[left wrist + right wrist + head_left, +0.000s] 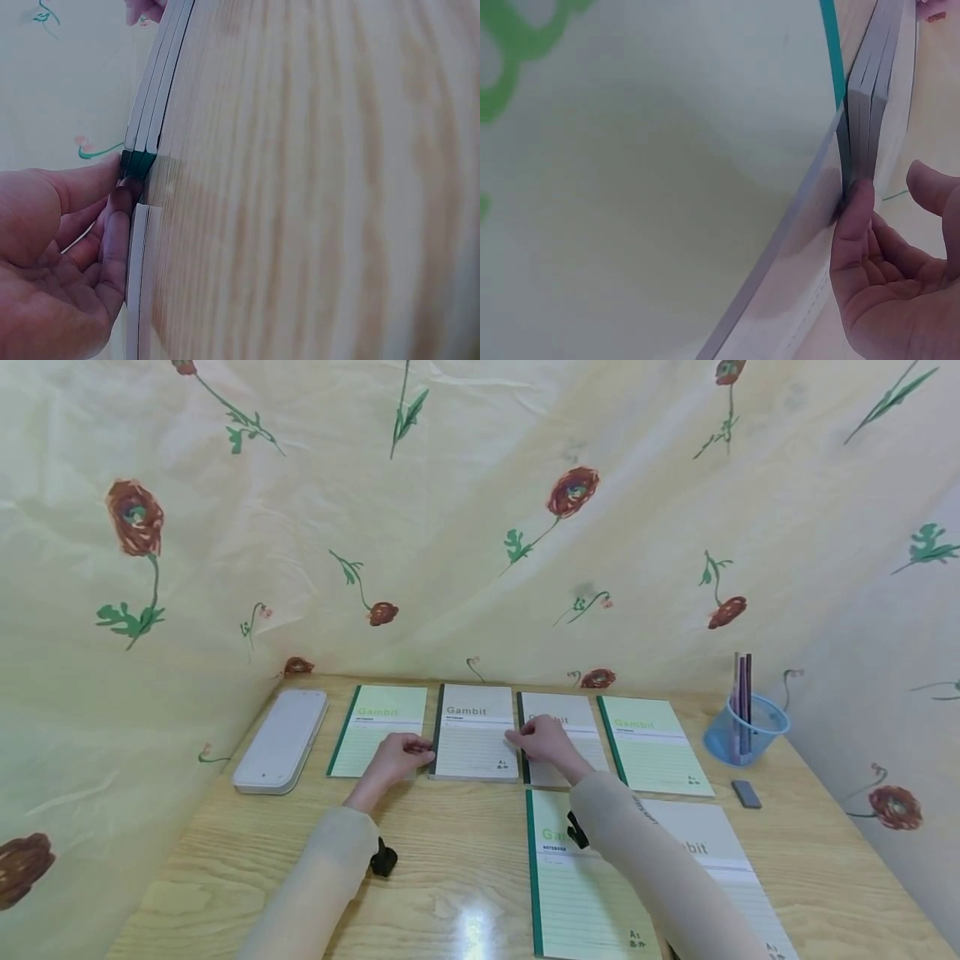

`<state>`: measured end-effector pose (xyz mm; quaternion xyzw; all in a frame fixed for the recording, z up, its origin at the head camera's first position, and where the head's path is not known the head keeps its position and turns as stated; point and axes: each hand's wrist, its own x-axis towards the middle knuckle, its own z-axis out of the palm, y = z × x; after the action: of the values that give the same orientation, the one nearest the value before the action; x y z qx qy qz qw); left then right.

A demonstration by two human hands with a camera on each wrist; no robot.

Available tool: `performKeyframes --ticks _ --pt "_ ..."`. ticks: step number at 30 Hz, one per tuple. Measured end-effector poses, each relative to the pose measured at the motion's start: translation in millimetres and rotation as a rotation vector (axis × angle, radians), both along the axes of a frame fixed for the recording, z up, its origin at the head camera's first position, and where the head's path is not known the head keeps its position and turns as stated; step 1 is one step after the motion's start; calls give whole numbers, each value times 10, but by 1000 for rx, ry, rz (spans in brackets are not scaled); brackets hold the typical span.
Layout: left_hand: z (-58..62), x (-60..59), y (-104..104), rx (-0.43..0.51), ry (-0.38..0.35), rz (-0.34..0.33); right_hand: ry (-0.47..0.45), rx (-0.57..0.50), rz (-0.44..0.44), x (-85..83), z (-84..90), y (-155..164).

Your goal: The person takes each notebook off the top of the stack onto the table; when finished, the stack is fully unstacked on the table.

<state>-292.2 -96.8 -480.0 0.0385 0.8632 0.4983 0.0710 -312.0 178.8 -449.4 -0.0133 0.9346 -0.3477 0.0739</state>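
A stack of grey "Gambit" notebooks (pixel 474 732) lies at the middle of the wooden table (pixel 450 852). My left hand (pixel 418 752) presses its fingertips against the stack's left spine edge; in the left wrist view the thumb and a finger of that hand (pixel 120 191) touch the dark green spines of three notebooks (pixel 154 112). My right hand (pixel 523 739) presses on the stack's right edge, resting over another grey notebook (pixel 570 731). In the right wrist view a fingertip (pixel 857 206) lies against the stack's page edges (pixel 866 97).
A white pencil case (pixel 279 739) lies at the left, with a green notebook (pixel 378 727) beside it. Another green notebook (pixel 652 743), a blue mesh pen cup (pixel 744 731) and a dark eraser (pixel 746 793) are at the right. Two more notebooks (pixel 581 885) lie near me. Floral cloth surrounds the table.
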Motion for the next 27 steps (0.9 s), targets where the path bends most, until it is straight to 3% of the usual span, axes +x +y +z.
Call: performKeyframes --ticks 27 --pt "19 15 2 -10 -8 2 -14 52 -102 -16 -106 -179"
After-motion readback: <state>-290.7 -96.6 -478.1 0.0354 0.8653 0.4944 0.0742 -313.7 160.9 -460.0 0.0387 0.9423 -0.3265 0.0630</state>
